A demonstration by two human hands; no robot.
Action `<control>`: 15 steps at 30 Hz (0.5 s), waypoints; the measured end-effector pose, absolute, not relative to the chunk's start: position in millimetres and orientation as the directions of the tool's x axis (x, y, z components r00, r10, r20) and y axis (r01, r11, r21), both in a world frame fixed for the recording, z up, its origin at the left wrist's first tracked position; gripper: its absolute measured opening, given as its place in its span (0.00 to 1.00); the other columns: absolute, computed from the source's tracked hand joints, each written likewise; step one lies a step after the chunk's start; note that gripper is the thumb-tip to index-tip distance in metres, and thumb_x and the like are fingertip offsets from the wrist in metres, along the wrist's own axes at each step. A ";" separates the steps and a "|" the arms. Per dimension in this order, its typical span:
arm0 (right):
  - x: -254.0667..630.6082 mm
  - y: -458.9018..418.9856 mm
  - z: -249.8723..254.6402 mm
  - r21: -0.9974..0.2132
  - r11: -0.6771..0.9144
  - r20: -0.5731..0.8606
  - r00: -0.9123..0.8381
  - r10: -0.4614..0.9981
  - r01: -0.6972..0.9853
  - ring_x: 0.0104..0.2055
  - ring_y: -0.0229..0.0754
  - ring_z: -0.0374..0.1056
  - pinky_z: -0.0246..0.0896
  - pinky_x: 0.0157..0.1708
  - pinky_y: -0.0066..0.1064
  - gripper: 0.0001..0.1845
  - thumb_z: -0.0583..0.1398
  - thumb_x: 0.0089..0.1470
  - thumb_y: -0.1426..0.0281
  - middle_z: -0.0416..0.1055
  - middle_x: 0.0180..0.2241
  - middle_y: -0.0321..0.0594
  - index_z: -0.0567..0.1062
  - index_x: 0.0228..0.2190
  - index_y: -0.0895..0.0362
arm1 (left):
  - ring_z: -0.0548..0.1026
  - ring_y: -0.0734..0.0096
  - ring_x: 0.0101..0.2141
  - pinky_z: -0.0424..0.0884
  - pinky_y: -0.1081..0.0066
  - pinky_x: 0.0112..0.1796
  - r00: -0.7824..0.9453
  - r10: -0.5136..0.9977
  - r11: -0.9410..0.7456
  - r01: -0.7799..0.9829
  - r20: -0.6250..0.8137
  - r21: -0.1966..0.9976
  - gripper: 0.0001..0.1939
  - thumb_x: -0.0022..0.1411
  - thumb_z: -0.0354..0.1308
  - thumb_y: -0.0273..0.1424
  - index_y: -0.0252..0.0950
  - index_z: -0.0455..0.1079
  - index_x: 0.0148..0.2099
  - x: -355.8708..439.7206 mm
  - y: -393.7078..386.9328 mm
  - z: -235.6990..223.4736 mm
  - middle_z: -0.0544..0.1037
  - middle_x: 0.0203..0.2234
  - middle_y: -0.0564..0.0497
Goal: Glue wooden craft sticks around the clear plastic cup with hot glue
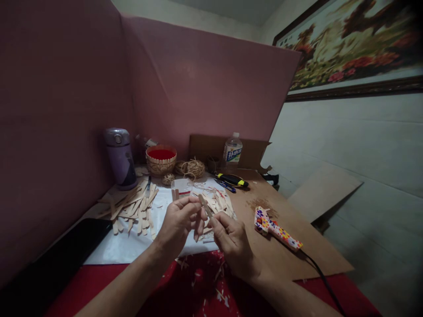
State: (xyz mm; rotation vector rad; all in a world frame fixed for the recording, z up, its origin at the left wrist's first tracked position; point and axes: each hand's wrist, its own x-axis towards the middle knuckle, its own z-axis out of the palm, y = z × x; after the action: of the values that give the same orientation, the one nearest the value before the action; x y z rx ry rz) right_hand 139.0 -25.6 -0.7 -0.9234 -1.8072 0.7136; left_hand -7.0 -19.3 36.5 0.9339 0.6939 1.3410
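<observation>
A narrow wooden craft stick point(205, 206) slants between my two hands above the white sheet. My right hand point(234, 242) pinches its lower end between thumb and fingers. At the upper end, my left hand point(181, 220) is closed with thumb and forefinger against the stick, the other fingers curled below. Behind the hands lies a loose pile of craft sticks point(220, 200), partly hidden by them. Another heap of craft sticks point(140, 209) spreads on the left of the white paper point(115, 248), with a thin dark-handled tool point(148, 186) on it.
A purple flask point(121, 160), a basket with red lining point(161, 167), twine point(191, 168) and a plastic bottle point(233, 149) stand at the back. A yellow-black cutter point(232, 179) lies nearby. Rightward, a flowered glue gun point(277, 229) with a cord rests on brown board point(317, 259).
</observation>
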 end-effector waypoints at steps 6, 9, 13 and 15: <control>138.7 -26.3 0.7 -0.744 0.578 0.515 -0.265 0.815 0.335 0.20 0.32 0.50 0.44 0.23 0.27 0.17 0.50 0.63 0.64 0.54 0.17 0.28 0.66 0.25 0.57 | 0.64 0.80 0.09 0.57 0.81 0.08 0.106 0.988 -0.048 -0.496 0.116 0.867 0.12 0.50 0.65 0.32 0.33 0.64 0.28 -6.5 -17.2 35.3 0.73 0.17 0.55; 138.4 -26.7 0.9 -0.744 0.576 0.515 -0.259 0.817 0.339 0.20 0.33 0.50 0.45 0.23 0.27 0.17 0.50 0.64 0.64 0.53 0.17 0.28 0.66 0.25 0.57 | 0.65 0.79 0.10 0.58 0.81 0.08 0.111 0.988 -0.037 -0.512 0.109 0.858 0.12 0.49 0.65 0.31 0.34 0.63 0.29 -6.2 -17.7 35.3 0.73 0.16 0.55; 138.2 -27.7 1.7 -0.705 0.593 0.525 -0.275 0.805 0.390 0.21 0.33 0.52 0.45 0.24 0.28 0.18 0.49 0.63 0.65 0.57 0.19 0.30 0.68 0.25 0.57 | 0.64 0.80 0.09 0.57 0.81 0.08 0.103 0.991 -0.021 -0.512 0.086 0.859 0.14 0.51 0.65 0.34 0.34 0.63 0.27 -5.7 -18.2 36.2 0.73 0.16 0.54; 138.3 -27.6 1.1 -0.699 0.594 0.528 -0.274 0.804 0.398 0.21 0.33 0.52 0.45 0.24 0.28 0.18 0.49 0.63 0.65 0.56 0.19 0.30 0.68 0.25 0.57 | 0.64 0.81 0.09 0.57 0.81 0.09 0.096 0.992 -0.022 -0.519 0.084 0.854 0.14 0.50 0.65 0.34 0.34 0.62 0.27 -5.4 -18.0 36.3 0.73 0.16 0.54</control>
State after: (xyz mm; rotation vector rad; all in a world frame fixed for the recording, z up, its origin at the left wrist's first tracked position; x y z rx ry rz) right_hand 138.3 -27.6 1.1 -0.9656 -1.8891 0.5470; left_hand -5.4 -18.0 36.3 0.8905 0.6957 1.3734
